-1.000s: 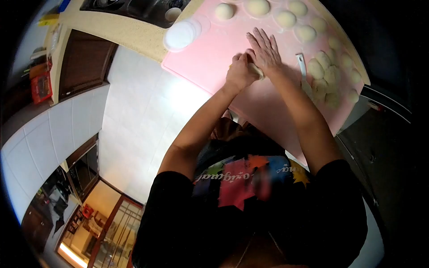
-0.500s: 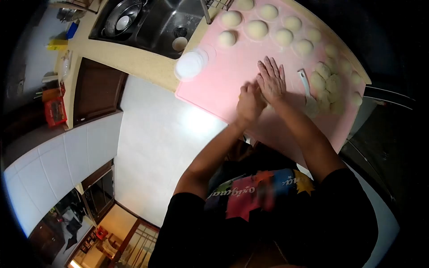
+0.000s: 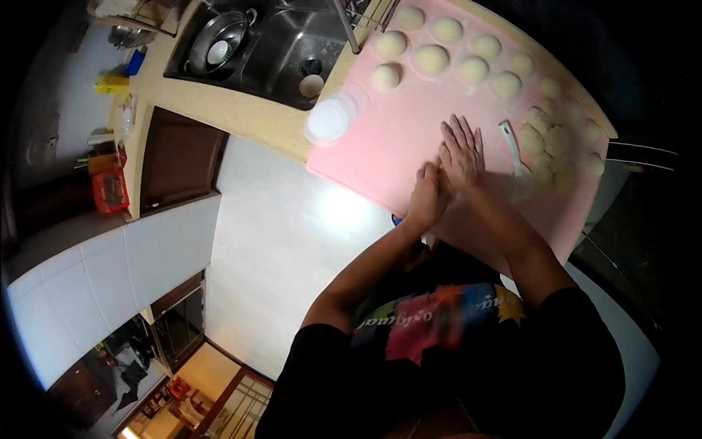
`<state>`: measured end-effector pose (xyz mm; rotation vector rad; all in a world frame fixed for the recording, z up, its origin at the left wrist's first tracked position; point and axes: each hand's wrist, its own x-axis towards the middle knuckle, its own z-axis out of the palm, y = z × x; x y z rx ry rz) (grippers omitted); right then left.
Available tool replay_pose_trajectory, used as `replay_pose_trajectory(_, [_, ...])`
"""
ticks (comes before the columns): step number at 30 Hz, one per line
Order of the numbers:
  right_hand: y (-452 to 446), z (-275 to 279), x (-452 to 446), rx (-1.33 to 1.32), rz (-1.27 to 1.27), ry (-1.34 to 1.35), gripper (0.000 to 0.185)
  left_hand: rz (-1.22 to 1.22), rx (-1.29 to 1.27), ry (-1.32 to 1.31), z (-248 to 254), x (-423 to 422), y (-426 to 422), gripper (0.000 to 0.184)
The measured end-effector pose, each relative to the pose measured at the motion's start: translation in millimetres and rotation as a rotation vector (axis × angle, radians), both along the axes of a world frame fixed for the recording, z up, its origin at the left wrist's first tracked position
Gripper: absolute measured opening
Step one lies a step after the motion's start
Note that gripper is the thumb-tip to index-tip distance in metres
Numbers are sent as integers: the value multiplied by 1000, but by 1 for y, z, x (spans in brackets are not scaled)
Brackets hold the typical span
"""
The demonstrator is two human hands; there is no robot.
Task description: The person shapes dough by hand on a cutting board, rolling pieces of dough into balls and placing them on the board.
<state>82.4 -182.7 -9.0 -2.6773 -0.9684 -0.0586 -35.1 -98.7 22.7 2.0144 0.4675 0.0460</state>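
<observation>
My left hand (image 3: 428,197) is curled closed low over the pink mat (image 3: 398,132), and whatever it grips is hidden. Touching it on the right, my right hand (image 3: 462,157) lies flat with its fingers stretched out. A pale bit, perhaps dough, shows near the two palms, mostly covered by them. To the right of my right hand lies a white-handled tool (image 3: 510,146), its lower end blending into pale flour or dough. Beyond it sits a cluster of dough pieces (image 3: 542,143) pressed together. Several round dough balls (image 3: 431,60) stand spaced along the mat's far side.
A white round plastic tub or lid (image 3: 329,119) stands at the mat's left edge. Left of the mat is a steel sink (image 3: 292,55) with a metal pan (image 3: 218,44) and a bowl (image 3: 311,85) in it. A dish rack (image 3: 376,13) stands near the far corner.
The view has shifted, so everything sits lower and further right. Both hands have slid slightly towards me over the mat. Their poses are about the same.
</observation>
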Motion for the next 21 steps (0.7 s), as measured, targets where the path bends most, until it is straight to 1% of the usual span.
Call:
replay_pose_trajectory(1, [8,-4,17,-31,33,-4,49,-21,45,-36,6,13,9,49])
replay_pose_trajectory(2, [12,-9,28,-27,28,0,49,46,-16,115,-8,30,11,57])
replay_pose_trajectory(3, [13,-13,42,-32,90,-24,50,40,-12,117,-8,43,11,57])
replay_pose_trajectory(4, [15,-16,49,-42,154,-50,50,63,1,183,-5,53,13,60])
replay_pose_trajectory(5, [18,-19,51,-45,152,-51,50,87,13,250,-1,59,14,62])
replay_pose_trajectory(6, [23,-23,52,12,101,98,50,56,56,206,-17,58,11,71])
replay_pose_trajectory(7, [26,-35,55,67,53,247,51,59,53,202,-7,53,8,71])
replay_pose_trajectory(8, [20,-52,64,316,101,361,48,61,57,199,3,43,2,71])
replay_pose_trajectory(9, [23,-43,59,310,116,359,48,66,60,196,12,33,-1,70])
replay_pose_trajectory(10, [27,-25,46,488,12,527,48,84,53,190,12,25,-1,70])
replay_pose_trajectory(11, [32,-6,42,657,-92,698,48,71,-8,112,8,15,0,71])
replay_pose_trajectory(12, [41,7,51,589,6,523,52,62,-68,34,3,10,2,72])
replay_pose_trajectory(13, [56,23,61,573,37,529,52,95,-76,29,0,10,6,72])
replay_pose_trajectory(15, [90,45,78,497,119,474,54,207,102,-77,-6,9,20,74])
replay_pose_trajectory(16, [109,39,92,476,227,336,59,229,215,-103,-2,13,37,74])
replay_pose_trajectory(17, [125,34,104,464,257,341,59,224,382,-102,-4,21,56,72])
replay_pose_trajectory(19, [156,35,116,352,441,211,64,241,425,-50,-9,37,90,68])
replay_pose_trajectory(20, [166,38,118,287,467,333,67,271,414,-43,-12,44,104,68])
replay_pose_trajectory(21, [173,35,122,274,493,339,67,259,472,-22,-15,49,116,67])
